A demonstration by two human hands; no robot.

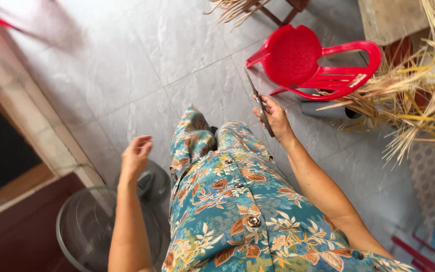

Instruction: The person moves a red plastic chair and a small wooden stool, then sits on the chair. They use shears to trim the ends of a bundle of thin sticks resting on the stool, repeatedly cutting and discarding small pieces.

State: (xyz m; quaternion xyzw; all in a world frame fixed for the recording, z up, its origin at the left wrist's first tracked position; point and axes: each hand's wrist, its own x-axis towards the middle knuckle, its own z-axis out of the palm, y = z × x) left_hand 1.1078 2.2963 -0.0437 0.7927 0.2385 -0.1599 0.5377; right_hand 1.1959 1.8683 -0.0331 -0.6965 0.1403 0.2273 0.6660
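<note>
Two bare hands show above a blue floral dress [237, 211] with round buttons. Left hand [136, 156]: fingers loosely curled and parted, holding nothing, poised over a round wire-grilled electric fan [89, 226] that stands on the floor by a dark wooden threshold [21, 221]. Right hand [277, 120]: fingers wrapped closed about the handle of a long, narrow knife [259, 103], its dull grey blade pointing away from the body toward the chair. Open floor [142, 60] of pale grey, stone-veined tiles stretches ahead and to the left, bounded on the left by a light door frame [31, 111]. Just beyond the knife lies a red moulded plastic chair [303, 60], tipped on its side, smooth and glossy. Right of it, dry yellow straw-like stalks [419, 95] spread in a loose bundle, thin and fibrous, with a grey tube [328, 110] lying beneath them. No container's contents can be made out.
</note>
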